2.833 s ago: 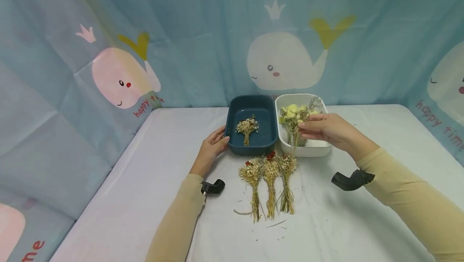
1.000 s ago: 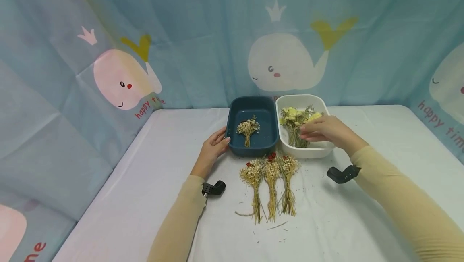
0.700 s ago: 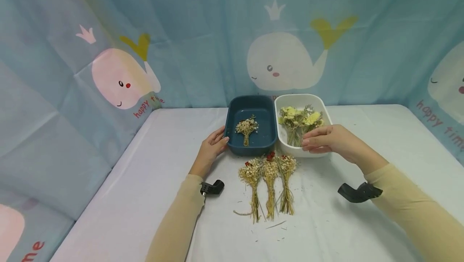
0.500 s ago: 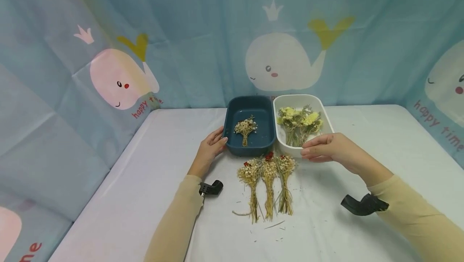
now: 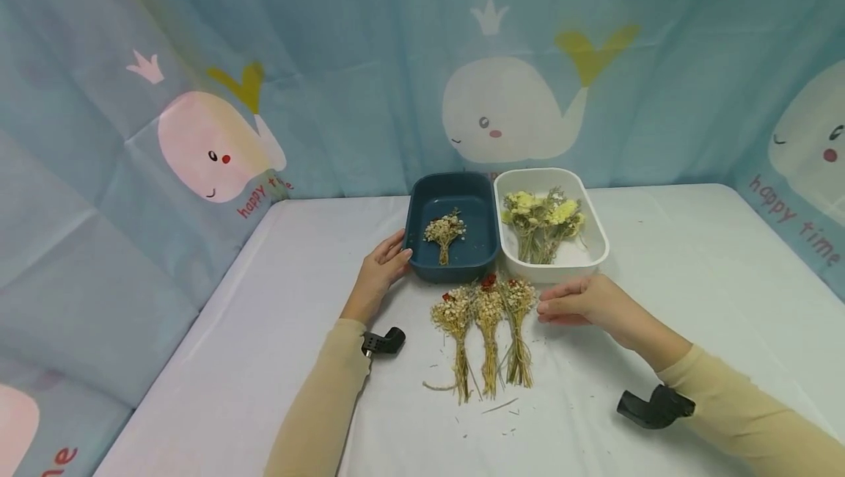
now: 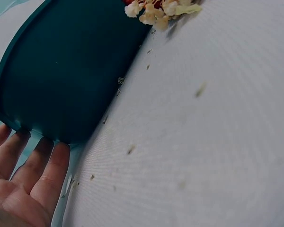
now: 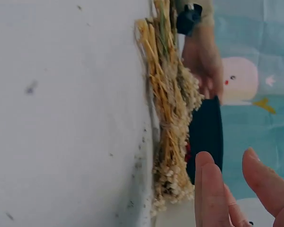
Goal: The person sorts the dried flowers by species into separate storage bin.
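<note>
My left hand (image 5: 379, 271) rests against the left wall of a dark blue tray (image 5: 455, 271), its fairly straight fingertips touching the outside. One small dried bouquet (image 5: 445, 231) lies in this tray. My right hand (image 5: 581, 304) hovers just right of the rightmost of three dried bouquets on the table, thumb and fingers apart with nothing between them. That right bouquet (image 5: 518, 337) has cream flowers and tied straw-coloured stems. Beside it lie the middle bouquet (image 5: 489, 315) and the left bouquet (image 5: 455, 323), both with red blooms. Yellow dried bouquets (image 5: 544, 220) fill part of a white tray (image 5: 597, 257).
The two trays stand side by side at the back of the white-covered table (image 5: 297, 257). A short piece of twine (image 5: 438, 387) and stem scraps (image 5: 499, 406) lie near the bouquets' stems. A whale-print curtain (image 5: 370, 95) hangs behind.
Earlier my right hand held stems over the white tray; it let go of them there, then drew back toward me and moved down beside the right bouquet. My left hand stayed at the blue tray.
</note>
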`<action>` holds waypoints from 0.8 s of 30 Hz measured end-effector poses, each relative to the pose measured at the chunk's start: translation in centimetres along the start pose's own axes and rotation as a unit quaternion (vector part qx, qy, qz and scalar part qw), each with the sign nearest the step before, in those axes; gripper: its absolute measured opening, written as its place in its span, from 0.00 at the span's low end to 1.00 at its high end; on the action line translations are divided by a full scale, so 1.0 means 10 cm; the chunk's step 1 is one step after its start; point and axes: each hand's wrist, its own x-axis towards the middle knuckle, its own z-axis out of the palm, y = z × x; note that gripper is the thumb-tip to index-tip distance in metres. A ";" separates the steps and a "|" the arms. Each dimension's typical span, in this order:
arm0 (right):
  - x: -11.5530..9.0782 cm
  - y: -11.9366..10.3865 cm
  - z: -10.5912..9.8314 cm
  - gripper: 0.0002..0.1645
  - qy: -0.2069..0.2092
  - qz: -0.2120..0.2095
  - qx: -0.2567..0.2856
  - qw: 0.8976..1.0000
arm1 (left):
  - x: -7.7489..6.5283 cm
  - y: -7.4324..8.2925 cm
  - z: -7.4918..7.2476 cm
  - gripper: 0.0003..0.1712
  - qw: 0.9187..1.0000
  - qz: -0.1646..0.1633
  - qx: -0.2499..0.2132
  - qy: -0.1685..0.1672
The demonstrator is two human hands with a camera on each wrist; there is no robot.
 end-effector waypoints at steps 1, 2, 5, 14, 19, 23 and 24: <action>0.01 0.02 0.02 0.25 0.002 0.002 0.000 1.000 | 0.02 -0.03 -0.01 0.34 1.000 0.002 -0.003 0.002; 0.01 0.04 0.04 0.25 0.002 0.004 -0.004 1.000 | 0.04 -0.06 -0.02 0.33 1.000 0.004 -0.004 0.004; 0.03 0.09 0.09 0.25 -0.010 0.006 -0.004 1.000 | 0.08 -0.14 -0.03 0.33 1.000 0.010 -0.002 0.010; 0.07 0.16 0.23 0.27 -0.038 0.015 0.002 0.999 | 0.07 -0.16 -0.03 0.33 0.999 0.028 0.012 0.017; 0.10 0.19 0.25 0.23 -0.046 0.030 0.018 0.998 | 0.06 -0.12 -0.03 0.33 1.000 0.022 0.007 0.015; 0.13 0.22 0.29 0.20 -0.051 0.055 0.051 0.996 | 0.06 -0.12 -0.02 0.33 1.000 0.021 0.007 0.014; 0.14 0.22 0.30 0.20 -0.049 0.063 0.055 0.995 | 0.06 -0.12 -0.02 0.33 1.000 0.020 0.006 0.015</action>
